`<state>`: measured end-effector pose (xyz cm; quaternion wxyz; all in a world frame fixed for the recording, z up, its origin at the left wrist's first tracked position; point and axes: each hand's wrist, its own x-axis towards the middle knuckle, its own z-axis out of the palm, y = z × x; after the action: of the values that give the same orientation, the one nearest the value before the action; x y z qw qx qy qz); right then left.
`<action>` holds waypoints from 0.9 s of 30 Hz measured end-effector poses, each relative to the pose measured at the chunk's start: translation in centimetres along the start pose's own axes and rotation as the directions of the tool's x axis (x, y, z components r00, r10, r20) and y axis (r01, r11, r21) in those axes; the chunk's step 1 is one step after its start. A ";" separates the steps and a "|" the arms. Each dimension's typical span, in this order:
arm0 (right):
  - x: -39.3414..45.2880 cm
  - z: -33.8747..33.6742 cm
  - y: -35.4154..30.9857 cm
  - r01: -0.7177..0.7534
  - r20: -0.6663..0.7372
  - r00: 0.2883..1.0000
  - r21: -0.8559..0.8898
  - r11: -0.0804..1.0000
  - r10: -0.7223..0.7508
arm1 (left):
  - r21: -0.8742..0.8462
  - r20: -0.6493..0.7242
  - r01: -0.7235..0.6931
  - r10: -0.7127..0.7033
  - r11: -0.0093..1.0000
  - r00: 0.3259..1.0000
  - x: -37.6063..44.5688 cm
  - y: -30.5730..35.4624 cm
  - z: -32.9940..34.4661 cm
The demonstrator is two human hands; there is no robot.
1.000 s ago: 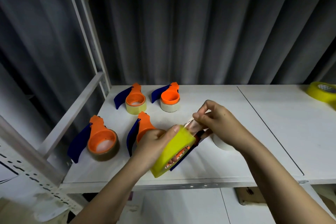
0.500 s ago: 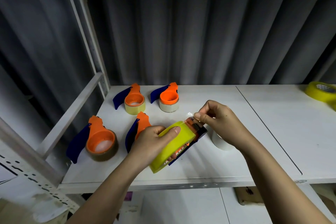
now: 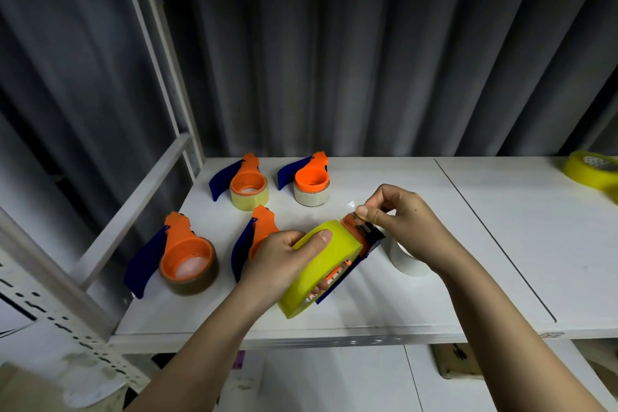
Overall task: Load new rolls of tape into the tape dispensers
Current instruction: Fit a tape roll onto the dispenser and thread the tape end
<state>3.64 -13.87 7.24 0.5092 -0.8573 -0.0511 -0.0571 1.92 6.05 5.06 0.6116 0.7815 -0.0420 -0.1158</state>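
Drew the free tape end down from above the orange-and-blue dispenser (image 3: 363, 237) to its cutter since the earlier frame. Gripped the yellow tape roll (image 3: 322, 266) on that dispenser in the left hand (image 3: 284, 259), above the white shelf (image 3: 501, 244)'s near edge; pinched the clear tape end (image 3: 352, 207) in the right hand (image 3: 406, 226). Risked, probably, sticking the end back on the roll if let slack, or nicking fingertips on the cutter. Counted five dispensers, four (image 3: 182, 256) (image 3: 255, 236) (image 3: 245, 182) (image 3: 311, 177) standing left; two loose rolls, one white (image 3: 406, 261) near right, one yellow (image 3: 590, 170) far right.

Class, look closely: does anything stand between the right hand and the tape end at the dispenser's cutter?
Nothing visible does. The right hand already pinches the tape end at the dispenser.
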 end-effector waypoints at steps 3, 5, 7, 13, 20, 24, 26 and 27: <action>0.0 -0.2 -0.2 0.014 0.020 1.000 -0.007 1.000 -0.014 | 0.013 0.001 -0.003 0.003 1.000 1.000 0.1 -0.1 -0.2; 0.1 -0.1 -0.1 0.022 0.022 1.000 -0.008 1.000 -0.022 | 0.013 0.018 0.003 -0.003 1.000 1.000 0.0 -0.2 -0.3; 0.1 0.0 0.0 0.026 0.016 1.000 -0.007 1.000 -0.025 | 0.014 0.029 0.001 -0.001 1.000 1.000 0.0 -0.1 -0.4; 0.1 -0.1 0.0 0.028 0.022 0.999 0.004 1.000 -0.028 | 0.049 0.005 0.006 -0.007 0.999 1.000 -0.3 0.3 -0.4; -0.5 -0.1 0.7 0.015 -0.114 0.993 0.006 1.000 -0.014 | -0.062 -0.075 0.083 -0.087 0.995 0.993 -0.2 0.0 -0.4; -0.1 -0.4 0.9 0.013 -0.116 0.993 0.043 0.999 -0.008 | -0.016 -0.055 0.075 -0.076 0.997 0.996 -0.7 0.3 -0.6; 0.2 -0.8 0.9 -0.014 -0.097 0.995 0.060 0.998 0.020 | 0.001 -0.018 0.044 -0.044 0.999 0.999 -1.0 0.6 -0.9; 0.3 -1.1 0.8 -0.021 -0.073 0.997 0.066 0.998 0.026 | -0.003 0.002 0.027 -0.027 1.000 1.000 -1.1 0.7 -1.0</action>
<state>4.03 -15.15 7.13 0.5389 -0.8381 -0.0240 -0.0812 1.16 7.07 6.15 0.6110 0.7811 -0.0321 -0.1248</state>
